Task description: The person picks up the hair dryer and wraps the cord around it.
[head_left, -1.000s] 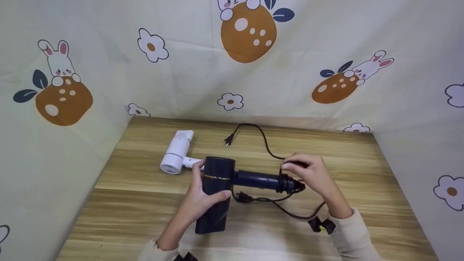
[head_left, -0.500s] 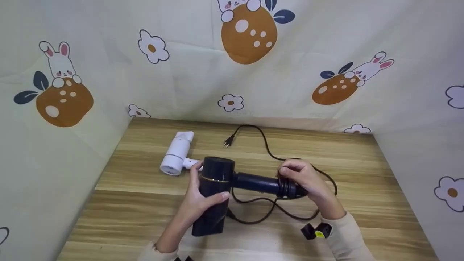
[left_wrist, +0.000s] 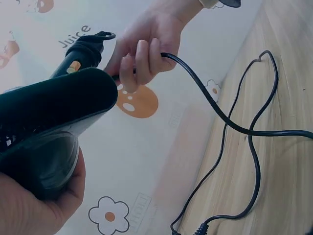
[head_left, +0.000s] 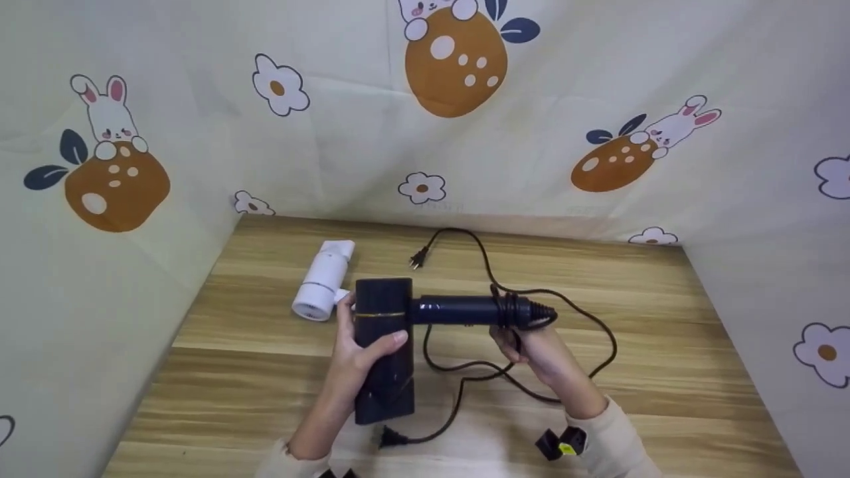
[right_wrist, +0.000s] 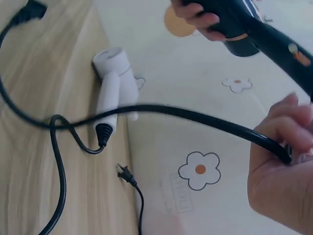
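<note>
A dark blue hair dryer (head_left: 385,295) with a thin gold ring is held above the table, its handle pointing right. My left hand (head_left: 352,368) grips the barrel, thumb across the front. Black cord (head_left: 508,311) is looped around the handle's lower end. Below that end, my right hand (head_left: 541,355) holds the cord; in the right wrist view the curled fingers (right_wrist: 288,127) close around the cord (right_wrist: 195,116). The dryer's loose cord runs down to a black plug (head_left: 392,437) near the front.
A white hair dryer (head_left: 322,282) lies at the back left, its handle partly hidden behind my left hand and the dark dryer. A black two-pin plug (head_left: 418,257) lies near the back edge, its cord curving right across the wooden table (head_left: 265,398).
My right hand has gone from above the handle to beneath it with the cord. The dark dryer has risen slightly. The loose plug has swung left and toward the front.
</note>
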Tool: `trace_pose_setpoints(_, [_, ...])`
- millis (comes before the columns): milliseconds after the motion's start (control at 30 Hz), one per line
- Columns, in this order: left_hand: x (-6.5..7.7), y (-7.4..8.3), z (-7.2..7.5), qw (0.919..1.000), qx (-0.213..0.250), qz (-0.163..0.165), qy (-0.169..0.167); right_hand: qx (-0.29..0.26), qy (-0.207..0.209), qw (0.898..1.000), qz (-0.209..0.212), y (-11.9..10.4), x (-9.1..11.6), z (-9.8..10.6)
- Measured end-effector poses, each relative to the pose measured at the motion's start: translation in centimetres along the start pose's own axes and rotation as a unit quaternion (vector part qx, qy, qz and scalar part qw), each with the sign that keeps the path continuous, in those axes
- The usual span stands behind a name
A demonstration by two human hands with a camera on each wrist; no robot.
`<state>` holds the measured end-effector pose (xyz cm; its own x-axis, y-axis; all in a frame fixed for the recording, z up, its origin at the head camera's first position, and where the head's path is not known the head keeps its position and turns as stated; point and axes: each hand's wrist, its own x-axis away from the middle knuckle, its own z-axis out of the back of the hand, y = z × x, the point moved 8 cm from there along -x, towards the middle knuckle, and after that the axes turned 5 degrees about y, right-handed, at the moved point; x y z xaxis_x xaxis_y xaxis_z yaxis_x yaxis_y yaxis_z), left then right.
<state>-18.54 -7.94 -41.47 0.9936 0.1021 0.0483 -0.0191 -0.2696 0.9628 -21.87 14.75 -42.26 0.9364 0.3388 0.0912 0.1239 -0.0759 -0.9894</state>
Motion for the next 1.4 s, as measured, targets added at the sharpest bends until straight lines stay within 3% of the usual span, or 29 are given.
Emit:
trace_pose_setpoints(100, [-0.1, -0.1, 0.1, 0.9997, 0.005, 0.002, 0.022, 0.101, 0.036, 0.994, 0.014, 0.3, 0.0, -0.2])
trace_pose_setpoints(167, [-0.2, -0.1, 0.2, 0.9993, 0.006, 0.001, 0.038, 0.188, 0.045, 0.98, 0.038, 0.1, -0.1, -0.7])
trace_pose_setpoints(267, [-0.5, 0.1, 0.4, 0.9981, 0.005, -0.006, 0.061, 0.318, 0.04, 0.944, 0.08, -0.5, 0.3, -1.6])
trace_pose_setpoints(367, [-0.8, 0.3, 0.5, 0.9968, -0.01, -0.019, 0.077, 0.417, 0.053, 0.899, 0.122, -1.2, 0.9, -2.2])
trace_pose_setpoints(567, [-1.4, 0.4, 1.2, 0.9932, -0.042, -0.035, 0.103, 0.523, 0.113, 0.819, 0.208, -3.4, 2.1, -2.9])
trace_pose_setpoints(667, [-1.5, 0.3, 1.3, 0.9922, -0.051, -0.045, 0.105, 0.542, 0.126, 0.792, 0.249, -4.3, 2.6, -3.5])
trace_pose_setpoints(733, [-1.5, 0.2, 1.3, 0.9917, -0.061, -0.049, 0.102, 0.546, 0.13, 0.781, 0.275, -4.8, 3.0, -3.8])
trace_pose_setpoints(933, [-1.5, -0.1, 1.1, 0.9906, -0.086, -0.054, 0.091, 0.536, 0.148, 0.761, 0.334, -6.3, 3.7, -3.7])
trace_pose_setpoints(1133, [-1.3, -0.1, 0.8, 0.9875, -0.131, -0.058, 0.067, 0.515, 0.148, 0.757, 0.374, -7.8, 4.0, -3.1])
trace_pose_setpoints(1267, [-1.1, 0.0, 0.3, 0.9842, -0.159, -0.067, 0.041, 0.511, 0.143, 0.762, 0.371, -8.5, 3.6, -2.4])
trace_pose_setpoints(1400, [-1.0, 0.0, -0.1, 0.9805, -0.184, -0.068, 0.014, 0.496, 0.14, 0.783, 0.348, -8.8, 3.0, -1.3])
